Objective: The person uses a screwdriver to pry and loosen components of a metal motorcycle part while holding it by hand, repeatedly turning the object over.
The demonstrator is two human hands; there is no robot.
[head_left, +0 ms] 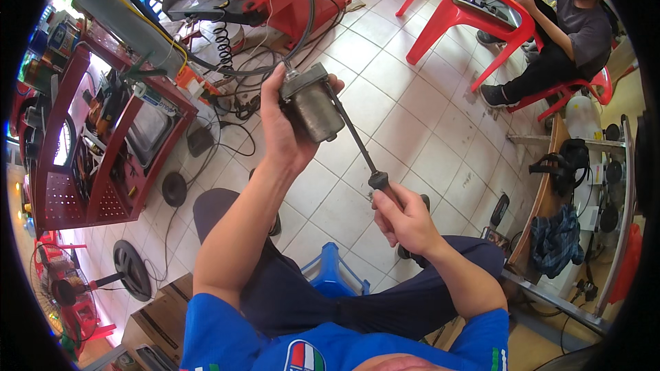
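A: Which way does the screwdriver (357, 141) point?

B: Its long axis is on a diagonal; the tip goes up and to the left, into the top of the motor (313, 103); the handle is low and to the right, near the person's lap.

A: Who holds what?

B: The left hand (282, 130) is raised and wraps the motor from behind, the fingers curled on its far side; the right hand (405, 220) is closed in a fist on the dark handle, the thumb on top.

A: How does the motor look?

B: It is a short cylinder of dull grey metal, worn and a little stained; on its upper end sits a flat rectangular cap, also grey; the shaft of the screwdriver is thin, dark and straight.

A: And around?

B: Under both hands is a floor (385, 48) of pale square tiles; a blue stool (331, 271) stands between the knees; another person sits on a red chair (584, 89) at the upper right.
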